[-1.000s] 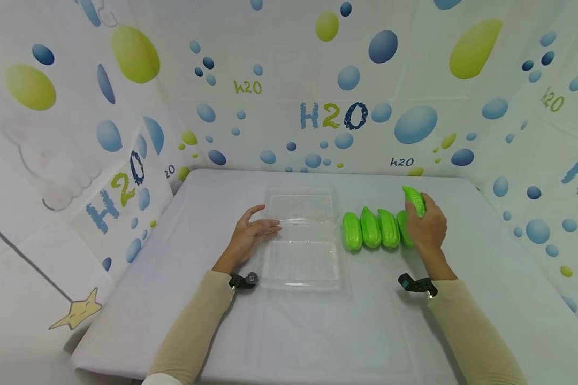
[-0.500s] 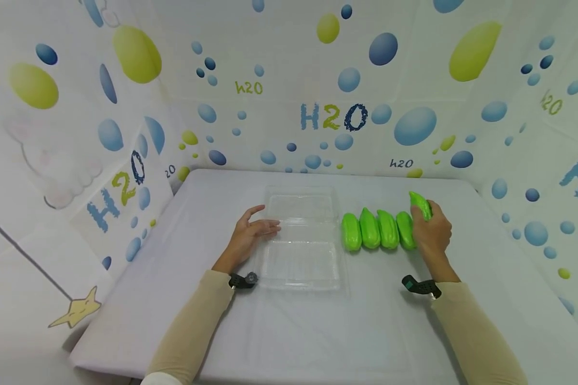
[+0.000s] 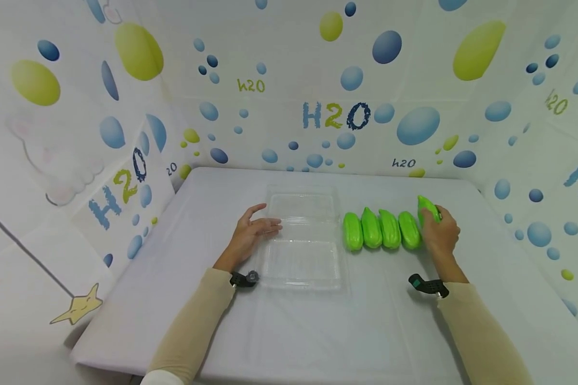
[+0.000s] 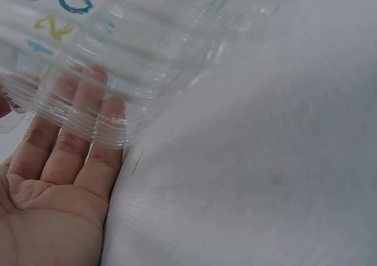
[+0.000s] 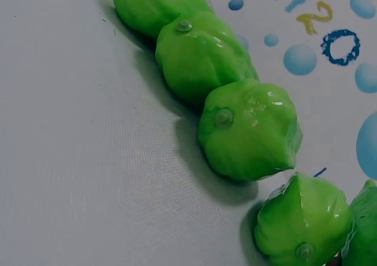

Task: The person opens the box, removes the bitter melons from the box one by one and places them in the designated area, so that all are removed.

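Observation:
Four glossy green vegetables (image 3: 380, 231) lie side by side on the white table (image 3: 318, 331), right of centre. My right hand (image 3: 433, 216) grips a fifth green vegetable (image 3: 426, 206) at the row's right end, tilted and low over the table. The right wrist view shows the row (image 5: 250, 127) close up, with the held vegetable (image 5: 360, 230) at the frame's lower right edge. My left hand (image 3: 270, 229) rests with straight fingers on the left rim of an open clear plastic clamshell box (image 3: 302, 240). In the left wrist view the fingers (image 4: 76, 130) lie against the ribbed clear box (image 4: 135, 59).
Walls papered with blue and green bubbles and "H2O" lettering enclose the table on three sides. The table's left edge (image 3: 125, 267) drops off beside a yellow star sticker (image 3: 79, 307). Bare cloth lies in front of the box and the row.
My right hand has carried the fifth vegetable rightward and down, from above the row to its right end. The left hand and the box have stayed put.

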A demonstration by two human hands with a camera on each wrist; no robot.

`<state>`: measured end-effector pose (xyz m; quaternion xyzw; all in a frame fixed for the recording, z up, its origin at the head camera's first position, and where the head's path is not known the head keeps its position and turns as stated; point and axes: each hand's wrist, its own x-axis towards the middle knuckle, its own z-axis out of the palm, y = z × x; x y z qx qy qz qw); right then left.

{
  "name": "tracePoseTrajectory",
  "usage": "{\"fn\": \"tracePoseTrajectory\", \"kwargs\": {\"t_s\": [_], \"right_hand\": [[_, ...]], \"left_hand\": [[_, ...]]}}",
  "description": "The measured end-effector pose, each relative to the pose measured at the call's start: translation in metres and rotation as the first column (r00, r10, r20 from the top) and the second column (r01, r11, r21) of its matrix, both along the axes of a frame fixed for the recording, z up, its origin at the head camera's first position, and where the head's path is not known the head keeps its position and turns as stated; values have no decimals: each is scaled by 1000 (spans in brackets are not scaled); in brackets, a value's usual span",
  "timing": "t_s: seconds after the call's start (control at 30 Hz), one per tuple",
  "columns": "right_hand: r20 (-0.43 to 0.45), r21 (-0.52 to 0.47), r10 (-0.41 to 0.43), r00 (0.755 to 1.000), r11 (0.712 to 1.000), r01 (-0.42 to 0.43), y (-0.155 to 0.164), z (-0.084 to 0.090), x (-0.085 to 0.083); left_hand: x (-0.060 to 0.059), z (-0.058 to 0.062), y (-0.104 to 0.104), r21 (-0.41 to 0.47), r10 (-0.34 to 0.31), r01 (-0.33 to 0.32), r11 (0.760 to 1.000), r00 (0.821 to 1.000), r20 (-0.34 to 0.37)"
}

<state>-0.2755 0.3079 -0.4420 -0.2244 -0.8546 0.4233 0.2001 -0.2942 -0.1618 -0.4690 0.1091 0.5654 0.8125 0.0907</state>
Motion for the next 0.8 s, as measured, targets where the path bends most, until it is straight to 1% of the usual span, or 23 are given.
{"fn": "tracePoseTrajectory", "kwargs": {"t_s": [0.17,0.37,0.47,0.67,0.8], "right_hand": [[43,-16,-3,999,1000,4,4,-2,0],[103,-58,6,995,998,0,6,-7,0],[108,-55,13,994,998,-8,7,-10,0],[131,-31,38,991,999,-35,8,-18,-1],[161,-15,60,985,998,-58,8,-18,-1]], "left_hand": [[0,2,0,30,-20,20,999,1000,10],[7,12,0,16,-42,42,999,999,-4],[9,15,0,10,-43,43,999,999,-4],[9,14,0,5,-38,38,999,999,-3],[4,8,0,10,-24,24,1000,1000,0]]}}
